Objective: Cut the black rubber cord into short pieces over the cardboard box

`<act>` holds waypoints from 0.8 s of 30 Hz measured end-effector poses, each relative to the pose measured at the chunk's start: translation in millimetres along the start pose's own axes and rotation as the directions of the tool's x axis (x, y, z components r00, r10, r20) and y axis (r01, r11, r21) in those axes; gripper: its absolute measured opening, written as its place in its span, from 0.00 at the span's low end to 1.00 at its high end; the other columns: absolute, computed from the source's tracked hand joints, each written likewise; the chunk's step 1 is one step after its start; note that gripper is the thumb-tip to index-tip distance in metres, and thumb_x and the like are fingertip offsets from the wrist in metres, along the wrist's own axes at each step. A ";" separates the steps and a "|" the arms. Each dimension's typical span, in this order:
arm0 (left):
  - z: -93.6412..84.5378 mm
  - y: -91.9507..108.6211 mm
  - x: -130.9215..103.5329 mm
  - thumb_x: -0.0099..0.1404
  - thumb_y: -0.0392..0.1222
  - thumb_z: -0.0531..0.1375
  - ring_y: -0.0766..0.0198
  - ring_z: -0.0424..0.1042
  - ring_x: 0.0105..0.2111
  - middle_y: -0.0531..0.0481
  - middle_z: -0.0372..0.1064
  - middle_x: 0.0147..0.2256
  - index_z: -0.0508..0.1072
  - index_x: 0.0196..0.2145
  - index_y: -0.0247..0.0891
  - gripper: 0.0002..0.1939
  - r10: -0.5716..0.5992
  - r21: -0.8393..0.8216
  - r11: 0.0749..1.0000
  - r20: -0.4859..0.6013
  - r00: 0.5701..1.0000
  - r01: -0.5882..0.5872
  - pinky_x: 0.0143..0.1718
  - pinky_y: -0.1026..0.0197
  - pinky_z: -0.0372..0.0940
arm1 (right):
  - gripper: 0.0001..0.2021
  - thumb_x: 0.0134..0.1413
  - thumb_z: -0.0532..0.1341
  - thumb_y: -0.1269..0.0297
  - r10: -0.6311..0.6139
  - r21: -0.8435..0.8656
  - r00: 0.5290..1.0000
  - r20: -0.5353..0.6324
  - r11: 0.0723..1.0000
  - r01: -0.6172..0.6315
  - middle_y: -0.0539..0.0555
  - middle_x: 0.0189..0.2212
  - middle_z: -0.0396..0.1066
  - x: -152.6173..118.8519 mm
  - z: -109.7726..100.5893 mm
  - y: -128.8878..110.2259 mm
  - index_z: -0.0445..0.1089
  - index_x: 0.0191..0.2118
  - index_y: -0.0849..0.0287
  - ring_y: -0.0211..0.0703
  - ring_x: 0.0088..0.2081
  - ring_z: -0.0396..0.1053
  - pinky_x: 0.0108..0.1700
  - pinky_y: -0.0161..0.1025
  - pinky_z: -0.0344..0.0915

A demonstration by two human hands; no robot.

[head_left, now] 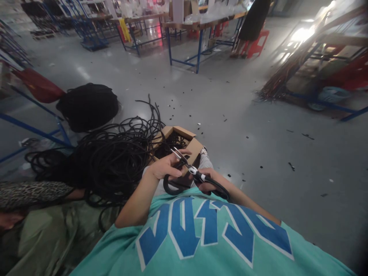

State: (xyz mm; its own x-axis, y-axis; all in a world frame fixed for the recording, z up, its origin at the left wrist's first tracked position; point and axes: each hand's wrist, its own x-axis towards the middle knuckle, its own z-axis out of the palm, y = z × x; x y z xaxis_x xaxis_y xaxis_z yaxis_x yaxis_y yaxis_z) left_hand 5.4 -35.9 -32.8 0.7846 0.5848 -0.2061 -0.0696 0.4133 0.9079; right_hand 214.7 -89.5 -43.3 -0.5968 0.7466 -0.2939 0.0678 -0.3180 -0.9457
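A teal shirt point(212, 239) with blue lettering fills the bottom of the frame. Just above it, near the centre, the right hand point(209, 179) is closed around the black handles of a pair of scissors point(193, 170), whose slightly parted blades point toward the upper left, over the other hand. The left hand point(165, 167), left of them, grips a black tube point(171, 190) that curves below its fingers; the exact hold is partly hidden. Behind the hands, an open cardboard box point(197, 147) holds small black pieces point(178, 141). Left of centre lies a tangled heap of black tubing point(112, 157), with a rounded black bundle point(89, 107) beyond it. Leopard-print clothing point(31, 193) on another person shows at lower left.
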 end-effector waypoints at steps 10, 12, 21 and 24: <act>1.1 18.3 -2.1 0.48 0.36 0.63 0.76 0.58 0.13 0.52 0.67 0.26 0.63 0.43 0.35 0.24 -0.055 0.258 0.965 -0.004 0.998 0.054 0.13 0.72 0.52 | 0.19 0.35 0.65 0.56 -0.013 0.123 0.998 0.065 0.992 0.005 0.42 0.14 0.57 -1.8 1.9 11.7 0.68 0.34 0.63 0.31 0.14 0.55 0.17 0.31 0.52; -1.9 22.3 -4.3 0.47 0.35 0.63 0.76 0.58 0.13 0.52 0.68 0.26 0.63 0.41 0.34 0.22 -0.056 0.296 0.953 -0.055 0.997 0.069 0.13 0.72 0.52 | 0.17 0.36 0.65 0.58 0.005 0.107 0.998 0.061 0.994 -0.012 0.42 0.13 0.57 -3.9 2.9 10.3 0.68 0.33 0.63 0.30 0.13 0.54 0.16 0.30 0.50; -38.3 26.4 0.9 0.50 0.34 0.61 0.77 0.57 0.12 0.50 0.70 0.27 0.63 0.40 0.34 0.18 0.091 0.263 0.965 -0.347 0.933 0.003 0.14 0.71 0.50 | 0.18 0.39 0.62 0.62 -0.036 0.272 0.996 -0.084 0.961 0.058 0.40 0.09 0.56 -6.7 -6.5 12.1 0.63 0.40 0.62 0.30 0.12 0.51 0.15 0.30 0.49; -67.4 27.0 28.2 0.50 0.32 0.59 0.75 0.58 0.12 0.50 0.69 0.24 0.62 0.37 0.32 0.15 0.151 0.284 0.959 -0.469 0.870 -0.013 0.14 0.70 0.49 | 0.18 0.39 0.62 0.63 -0.031 0.304 0.992 -0.118 0.950 0.066 0.40 0.08 0.56 -8.2 -12.7 18.7 0.62 0.40 0.61 0.31 0.11 0.50 0.15 0.31 0.48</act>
State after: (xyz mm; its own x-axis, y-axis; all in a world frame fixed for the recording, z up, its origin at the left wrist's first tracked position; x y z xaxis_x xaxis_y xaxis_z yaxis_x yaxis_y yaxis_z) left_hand -15.8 38.8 -38.7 0.3828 0.8988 -0.2135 0.0976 0.1905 0.9768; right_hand 231.0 -94.2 -60.3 -0.4997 0.8199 -0.2792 -0.2181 -0.4311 -0.8756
